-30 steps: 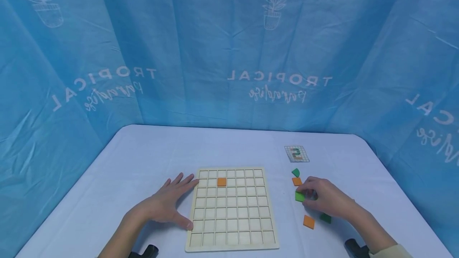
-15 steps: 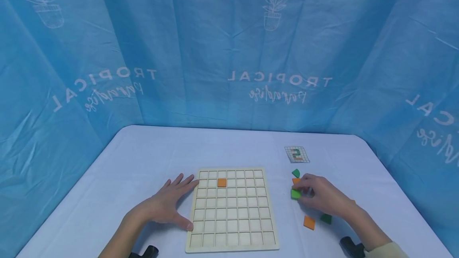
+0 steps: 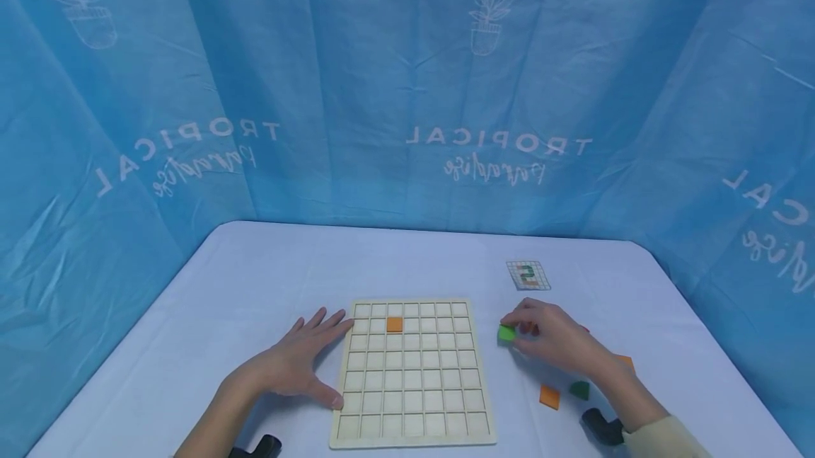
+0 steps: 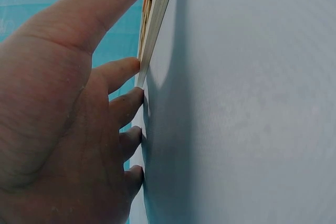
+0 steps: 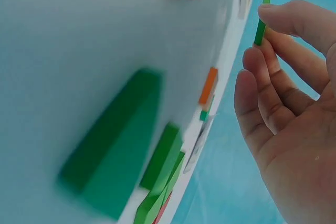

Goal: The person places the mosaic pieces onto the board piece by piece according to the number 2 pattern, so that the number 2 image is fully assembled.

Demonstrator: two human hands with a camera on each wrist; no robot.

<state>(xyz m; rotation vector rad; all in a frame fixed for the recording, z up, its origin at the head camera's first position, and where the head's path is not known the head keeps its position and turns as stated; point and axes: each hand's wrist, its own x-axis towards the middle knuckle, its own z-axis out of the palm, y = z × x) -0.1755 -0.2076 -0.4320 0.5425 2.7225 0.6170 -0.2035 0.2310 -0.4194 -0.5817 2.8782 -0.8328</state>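
Note:
My right hand (image 3: 552, 330) pinches a light green tile (image 3: 506, 333) between thumb and fingers, off the right side of a pale wooden grid board (image 3: 412, 380). In the right wrist view the tile (image 5: 262, 24) is seen edge-on, raised above the table. My left hand (image 3: 293, 362) lies spread along the board's left side, with thumb and a fingertip touching its edge. The left wrist view shows those fingers beside the board's edge (image 4: 157, 24). One orange tile (image 3: 395, 324) sits in a cell of the board's second row from the back.
Behind my right hand lies a small grid card (image 3: 528, 275) with a printed figure. An orange tile (image 3: 550, 397) and a dark green tile (image 3: 579, 390) lie near the right forearm, which partly covers another orange tile (image 3: 627, 362). Blue curtains surround the white table (image 3: 280, 260).
My right hand has moved left towards the board, carrying the light green tile. It now covers the green and orange tiles near the card. The left hand and board have stayed put.

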